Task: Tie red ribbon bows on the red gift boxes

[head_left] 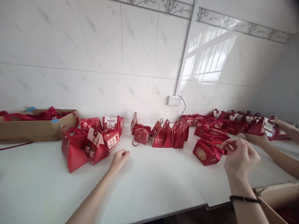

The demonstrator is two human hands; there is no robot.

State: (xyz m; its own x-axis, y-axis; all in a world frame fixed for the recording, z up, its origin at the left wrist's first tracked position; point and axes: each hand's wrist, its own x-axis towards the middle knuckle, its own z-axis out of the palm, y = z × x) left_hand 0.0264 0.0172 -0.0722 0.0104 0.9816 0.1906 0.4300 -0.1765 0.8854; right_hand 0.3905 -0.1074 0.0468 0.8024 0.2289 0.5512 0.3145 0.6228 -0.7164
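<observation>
White tabletop (163,180) leaves passage in front, red boxes (168,137) blocking the way behind.

One wall socket (175,100) is showing, one cardboard box (35,130) is sitting to its left, and four pointed red boxes (167,137) are standing in a row beneath it. The person's left hand (119,158) and right hand (243,155), two altogether, are flanking the space below the socket, while a co-worker's two hands (260,139) are working farther right. More red boxes (205,153) are crowding there, too overlapped to count.

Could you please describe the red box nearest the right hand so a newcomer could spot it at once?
Over the white table, find the right hand with the dark wristband. Just left of it, frontmost in its group, stands the red box, set apart by a round gold emblem.
</observation>
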